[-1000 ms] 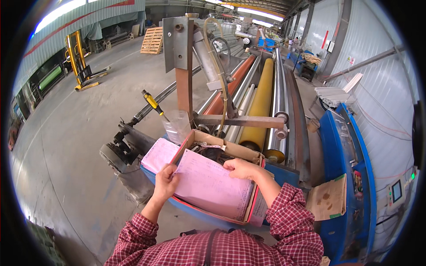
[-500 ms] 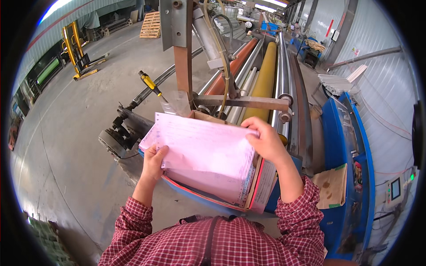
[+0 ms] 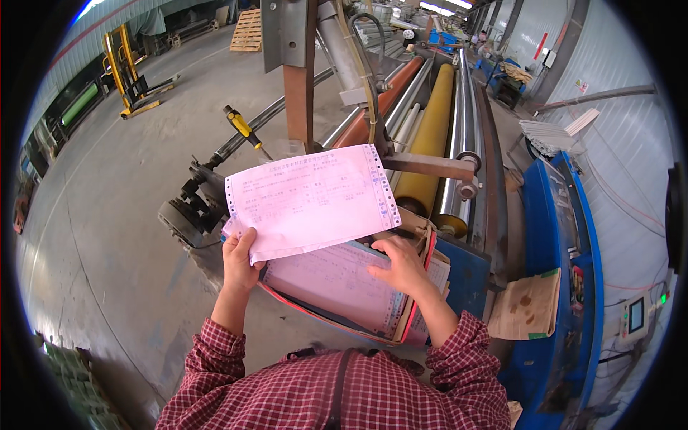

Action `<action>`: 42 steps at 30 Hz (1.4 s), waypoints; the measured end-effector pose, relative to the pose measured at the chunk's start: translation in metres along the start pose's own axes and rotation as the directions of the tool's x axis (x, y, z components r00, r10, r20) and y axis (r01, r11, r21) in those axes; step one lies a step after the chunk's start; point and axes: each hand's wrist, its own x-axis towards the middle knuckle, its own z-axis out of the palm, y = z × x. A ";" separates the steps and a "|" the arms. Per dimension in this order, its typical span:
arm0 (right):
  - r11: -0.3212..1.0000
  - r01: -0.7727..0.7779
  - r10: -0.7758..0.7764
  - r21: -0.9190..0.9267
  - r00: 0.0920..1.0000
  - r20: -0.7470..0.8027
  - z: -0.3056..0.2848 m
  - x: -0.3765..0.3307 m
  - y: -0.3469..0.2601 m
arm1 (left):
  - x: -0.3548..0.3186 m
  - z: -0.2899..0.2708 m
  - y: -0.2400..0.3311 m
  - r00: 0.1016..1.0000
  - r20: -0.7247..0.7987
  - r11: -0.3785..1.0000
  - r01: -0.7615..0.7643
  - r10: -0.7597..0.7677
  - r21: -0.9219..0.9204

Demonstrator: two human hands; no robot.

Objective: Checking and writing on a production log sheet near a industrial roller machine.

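Note:
My left hand (image 3: 240, 259) grips the lower left corner of a pink printed sheet (image 3: 308, 201) with perforated side strips and holds it lifted in front of me. Under it lies a stack of more pink sheets (image 3: 337, 283) in a red-edged folder (image 3: 408, 326) that rests in an open cardboard box (image 3: 426, 229). My right hand (image 3: 401, 264) lies flat on that stack, fingers spread, pressing the upper right of the top sheet. Both forearms wear red checked sleeves.
Behind the box runs a machine with a yellow roller (image 3: 430, 122), an orange roller (image 3: 390, 89) and steel rollers (image 3: 466, 107). A rusty post (image 3: 297, 93) stands ahead. A blue cabinet (image 3: 566, 236) with a small screen (image 3: 634, 315) is right. A yellow stacker (image 3: 125, 72) and pallet (image 3: 249, 30) stand far left.
My left hand has raised the top pink sheet off the stack, from lying flat to held up. My right hand moved from the sheet's far edge down onto the stack.

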 end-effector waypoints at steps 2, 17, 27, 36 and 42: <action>0.999 -0.008 0.010 -0.048 0.999 0.048 -0.001 0.000 -0.004 | -0.001 -0.003 0.000 1.000 0.007 1.000 -0.006 0.006 -0.007; 0.976 -0.054 0.098 -0.211 0.974 0.204 -0.002 0.004 -0.012 | 0.001 -0.003 0.001 1.000 -0.013 0.996 -0.009 0.008 -0.085; 0.994 0.082 -0.083 -0.072 0.997 -0.006 0.004 -0.002 -0.002 | -0.001 -0.003 0.001 0.999 -0.019 0.992 0.037 -0.040 -0.119; 0.997 0.051 -0.047 0.049 0.996 -0.071 0.003 0.000 -0.005 | -0.001 -0.003 0.003 1.000 -0.013 0.993 0.024 -0.026 -0.119; 0.995 0.007 -0.001 0.104 0.998 -0.063 0.002 0.000 -0.007 | 0.000 0.001 0.004 1.000 -0.015 0.992 0.020 -0.022 -0.128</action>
